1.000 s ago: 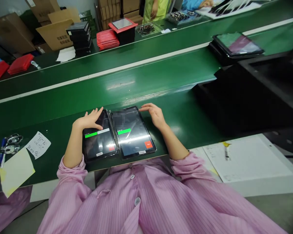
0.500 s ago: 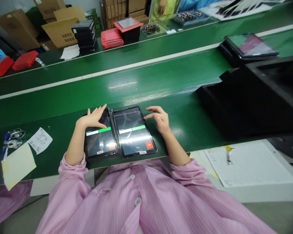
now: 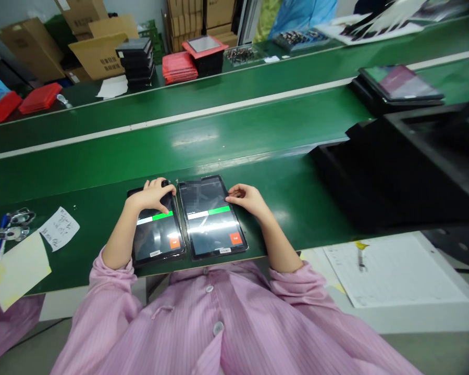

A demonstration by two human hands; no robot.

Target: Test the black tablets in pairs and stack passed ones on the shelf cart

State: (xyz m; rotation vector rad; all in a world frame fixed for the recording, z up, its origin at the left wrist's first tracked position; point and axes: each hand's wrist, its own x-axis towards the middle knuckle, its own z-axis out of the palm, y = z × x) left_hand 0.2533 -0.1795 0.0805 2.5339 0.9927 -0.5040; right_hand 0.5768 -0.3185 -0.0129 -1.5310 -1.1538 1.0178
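Note:
Two tablets lie side by side on the green bench, screens lit with a white-and-green bar and an orange-red square low down. My left hand [image 3: 151,197] arches over the upper part of the left tablet [image 3: 156,238], covering some of its screen. Its thumb and index finger are apart, and the other fingers bend toward the top edge. At the right edge of the right tablet [image 3: 209,229], my right hand [image 3: 247,198] has its thumb and curled fingers closed on the rim. Both tablets lie flat.
A black box-like stand [image 3: 375,177] fills the right side. Left are a handwritten note [image 3: 60,228], a yellowish sheet [image 3: 22,268] and a blue pen [image 3: 1,237]. Printed papers [image 3: 398,271] lie front right. Stacked tablets [image 3: 402,86] and red sleeves [image 3: 180,67] stand farther back.
My left hand's spread fingers have curled down at the left tablet's top. My right hand's stretched fingers have bent and closed at the right tablet's edge. The view has shifted slightly.

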